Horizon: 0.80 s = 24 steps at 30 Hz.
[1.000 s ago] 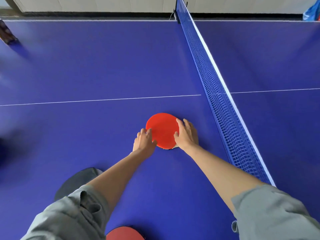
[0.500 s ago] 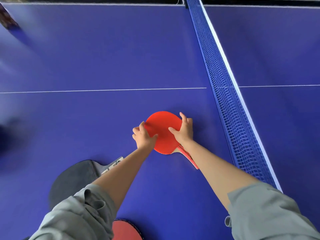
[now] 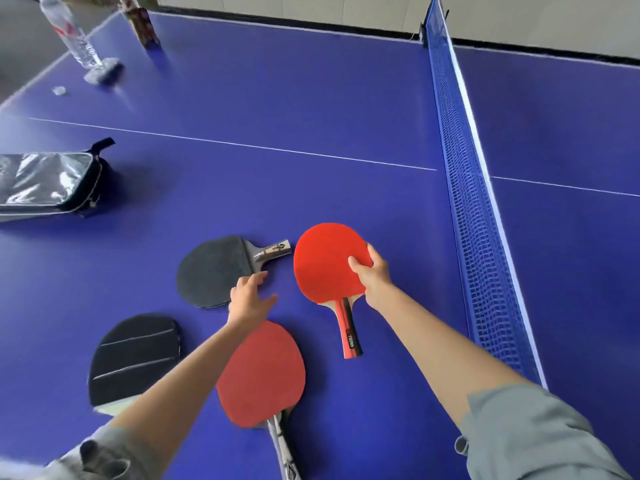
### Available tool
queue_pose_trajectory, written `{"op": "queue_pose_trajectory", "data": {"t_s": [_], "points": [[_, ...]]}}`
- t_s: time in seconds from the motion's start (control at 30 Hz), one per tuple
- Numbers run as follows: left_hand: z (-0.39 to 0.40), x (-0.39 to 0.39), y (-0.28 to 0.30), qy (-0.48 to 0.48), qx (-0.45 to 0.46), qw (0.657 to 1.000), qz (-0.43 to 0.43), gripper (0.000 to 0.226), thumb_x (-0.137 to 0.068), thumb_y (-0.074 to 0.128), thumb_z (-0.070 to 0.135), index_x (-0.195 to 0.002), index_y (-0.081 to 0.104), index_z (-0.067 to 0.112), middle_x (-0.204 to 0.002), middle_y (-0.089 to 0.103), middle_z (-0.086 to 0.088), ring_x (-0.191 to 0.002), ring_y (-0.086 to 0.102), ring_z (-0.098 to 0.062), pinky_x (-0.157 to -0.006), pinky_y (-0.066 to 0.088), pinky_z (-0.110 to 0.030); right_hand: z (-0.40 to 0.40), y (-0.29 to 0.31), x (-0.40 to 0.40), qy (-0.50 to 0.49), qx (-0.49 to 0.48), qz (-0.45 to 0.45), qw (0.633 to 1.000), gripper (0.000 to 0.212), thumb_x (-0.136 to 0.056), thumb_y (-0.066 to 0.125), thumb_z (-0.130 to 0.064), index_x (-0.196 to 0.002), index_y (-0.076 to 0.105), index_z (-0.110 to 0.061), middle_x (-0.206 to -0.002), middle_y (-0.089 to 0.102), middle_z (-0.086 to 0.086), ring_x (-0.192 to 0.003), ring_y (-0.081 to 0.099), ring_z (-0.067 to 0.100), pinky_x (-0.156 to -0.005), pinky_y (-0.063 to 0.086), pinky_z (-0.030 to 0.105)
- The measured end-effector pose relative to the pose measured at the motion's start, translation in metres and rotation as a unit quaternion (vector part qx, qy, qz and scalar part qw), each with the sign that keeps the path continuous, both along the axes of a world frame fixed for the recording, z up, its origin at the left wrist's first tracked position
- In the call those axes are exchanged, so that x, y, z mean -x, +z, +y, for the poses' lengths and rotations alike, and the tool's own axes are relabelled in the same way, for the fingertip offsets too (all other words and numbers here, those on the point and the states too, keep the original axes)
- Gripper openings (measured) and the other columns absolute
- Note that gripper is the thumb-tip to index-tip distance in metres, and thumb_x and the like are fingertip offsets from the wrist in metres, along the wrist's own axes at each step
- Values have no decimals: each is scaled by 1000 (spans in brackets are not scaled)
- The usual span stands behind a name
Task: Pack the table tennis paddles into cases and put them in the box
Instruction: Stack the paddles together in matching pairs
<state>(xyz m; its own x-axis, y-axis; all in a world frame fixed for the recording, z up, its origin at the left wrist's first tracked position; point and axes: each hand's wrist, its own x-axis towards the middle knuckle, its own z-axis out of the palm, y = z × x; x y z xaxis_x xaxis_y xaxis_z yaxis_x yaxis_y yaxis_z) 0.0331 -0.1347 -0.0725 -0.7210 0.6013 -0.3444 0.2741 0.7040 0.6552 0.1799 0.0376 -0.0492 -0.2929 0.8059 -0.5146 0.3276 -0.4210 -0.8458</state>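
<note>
While the right hand pinches the red paddle by its blade edge above the tabletop, seemingly for casing, the left hand hovers open beside the black paddle

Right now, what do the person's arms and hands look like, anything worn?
Both forearms are bare. Each upper arm carries a grey fabric sleeve, pushed or rolled up near the elbow: the left sleeve bunches in folds, the right sleeve ends in a crumpled cuff. The left hand and right hand are bare: no gloves, rings, watch or wristband visible.
</note>
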Motion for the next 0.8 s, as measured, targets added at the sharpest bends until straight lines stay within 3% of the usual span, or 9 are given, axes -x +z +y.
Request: {"op": "queue_pose_trajectory", "data": {"t_s": [0.07,0.17,0.37,0.47,0.53,0.6,0.67,0.73,0.8], "points": [[-42,-11,-11,14,72,997,-2,58,-85,66,24,-137,43,22,-137,40,-7,-126,32,-32,-103,33,-44,-21,0,-3,6,4,-7,1000,53,-91,60,-14,-139,42,-23,-125,55,-1,-102,53,14,-84,48,29],[-81,-27,-18,46,97,994,-2,59,-85,64,27,-139,39,27,-140,35,-3,-129,26,-29,-103,29,-46,-47,-1,-3,33,3,-14,999,56,-91,60,-15,-141,39,-24,-133,52,1,-107,53,15,-85,47,28],[-116,-40,-27,49,51,997,-15,53,-86,59,18,-136,42,22,-135,36,-8,-124,29,-31,-101,33,-42,-101,-11,-2,40,45,-4,998,56,-89,63,-13,-140,41,-24,-130,57,1,-107,57,16,-95,50,36],[-123,-35,-28,109,-17,993,-39,39,-95,40,11,-134,45,11,-133,44,-13,-123,38,-32,-100,34,-40,-129,-21,-4,45,60,-13,997,59,-87,66,-15,-140,41,-25,-129,57,-1,-114,57,19,-100,48,41],[-129,-32,-26,173,-67,980,-70,31,-98,32,10,-117,55,1,-105,56,-8,-101,49,-30,-89,38,-38,-148,-28,-7,50,70,-17,996,58,-85,68,-17,-138,45,-27,-131,57,-1,-115,58,19,-100,48,42],[-135,-33,-25,176,-85,977,-87,27,-95,31,8,-73,47,5,-68,38,-3,-69,35,-23,-65,32,-36,-167,-31,-9,50,68,-20,996,57,-86,67,-16,-137,46,-26,-130,58,0,-114,57,18,-101,47,41],[-143,-36,-22,148,-89,980,-98,32,-93,33,10,-62,27,11,-64,28,-3,-61,24,-19,-54,22,-31,-181,-31,-9,57,43,-28,997,55,-87,65,-13,-138,45,-23,-128,58,1,-114,56,17,-100,47,37],[-147,-39,-20,137,-91,980,-113,33,-92,38,13,-61,26,13,-65,28,-2,-59,23,-17,-50,19,-31,-190,-30,-5,65,13,-40,997,54,-87,64,-11,-137,46,-22,-127,57,3,-112,56,18,-98,47,35],[-148,-40,-21,148,-93,975,-134,33,-91,42,17,-59,32,15,-71,32,-4,-60,28,-19,-54,28,-32,-195,-28,-2,73,1,-51,996,53,-88,63,-12,-137,45,-23,-126,57,2,-109,55,16,-97,47,34]]}}
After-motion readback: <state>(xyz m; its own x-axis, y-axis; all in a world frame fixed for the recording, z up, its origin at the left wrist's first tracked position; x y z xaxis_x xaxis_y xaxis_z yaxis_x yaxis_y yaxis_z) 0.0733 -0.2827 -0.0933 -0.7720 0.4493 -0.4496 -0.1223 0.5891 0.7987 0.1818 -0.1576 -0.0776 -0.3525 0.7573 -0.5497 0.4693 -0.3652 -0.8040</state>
